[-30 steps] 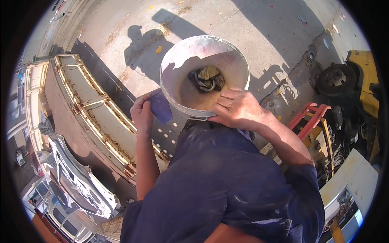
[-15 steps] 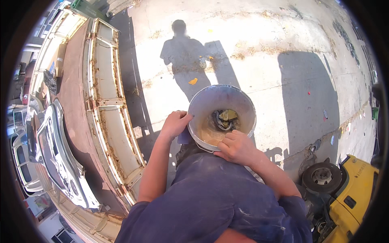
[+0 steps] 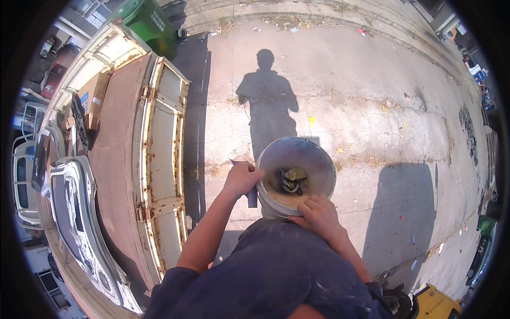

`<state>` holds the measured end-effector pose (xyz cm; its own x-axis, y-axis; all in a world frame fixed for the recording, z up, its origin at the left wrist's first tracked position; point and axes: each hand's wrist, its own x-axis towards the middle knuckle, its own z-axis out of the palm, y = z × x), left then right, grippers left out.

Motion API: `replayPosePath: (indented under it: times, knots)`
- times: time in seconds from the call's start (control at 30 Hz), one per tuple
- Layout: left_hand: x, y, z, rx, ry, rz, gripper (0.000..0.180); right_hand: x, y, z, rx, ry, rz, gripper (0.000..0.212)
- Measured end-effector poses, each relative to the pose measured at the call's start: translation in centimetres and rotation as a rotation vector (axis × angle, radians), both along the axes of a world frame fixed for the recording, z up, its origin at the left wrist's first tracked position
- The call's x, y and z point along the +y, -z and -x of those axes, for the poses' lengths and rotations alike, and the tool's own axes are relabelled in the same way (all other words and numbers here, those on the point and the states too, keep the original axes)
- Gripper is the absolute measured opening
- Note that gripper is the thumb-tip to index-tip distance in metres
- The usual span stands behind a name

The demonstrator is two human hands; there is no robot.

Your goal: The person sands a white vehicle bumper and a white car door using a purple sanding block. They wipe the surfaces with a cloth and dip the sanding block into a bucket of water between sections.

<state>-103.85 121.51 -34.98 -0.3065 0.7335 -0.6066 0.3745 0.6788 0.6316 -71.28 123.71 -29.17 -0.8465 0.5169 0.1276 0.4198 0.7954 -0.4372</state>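
A whitish bucket (image 3: pixel 324 154) with a dusty, stained inside is held against my front, its mouth tilted up towards me. Inside lies a crumpled bundle (image 3: pixel 292 181), dark with a yellowish-olive piece on top; what it is I cannot make out. My right hand (image 3: pixel 319 215) is closed over the near right rim. At the left rim, my left hand (image 3: pixel 241 181) is closed round a thin, flat blue-grey piece (image 3: pixel 252 198), which sticks out below and above the fist. The thumb of that hand reaches the rim.
Along my left runs a rusty cream truck bed (image 3: pixel 159 159) carrying a white vehicle panel (image 3: pixel 87 223) and a cardboard box (image 3: pixel 94 98). A green wheeled bin (image 3: pixel 149 26) stands beyond it. Low on the right is a yellow vehicle (image 3: pixel 433 305). Scattered litter lies on the concrete (image 3: pixel 350 127).
My view has shifted forward along the truck bed: the green bin shows more, and the yellow vehicle has slipped towards the lower edge. Both hands stay at the bucket.
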Motion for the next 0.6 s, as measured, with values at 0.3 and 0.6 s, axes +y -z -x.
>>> replayPosePath:
  times: [0.3, 0.6]
  knots:
    - [22.3, -1.8, 14.2, 0.329, -0.377, -0.024, 0.050, 38.2, 3.7, 17.1, 0.171, 0.095, 0.117, 0.045]
    - [41.7, -5.7, 35.3, 0.388, -0.629, -0.110, 0.058, 66.7, 3.8, 33.6, -0.214, 0.126, 0.317, 0.048]
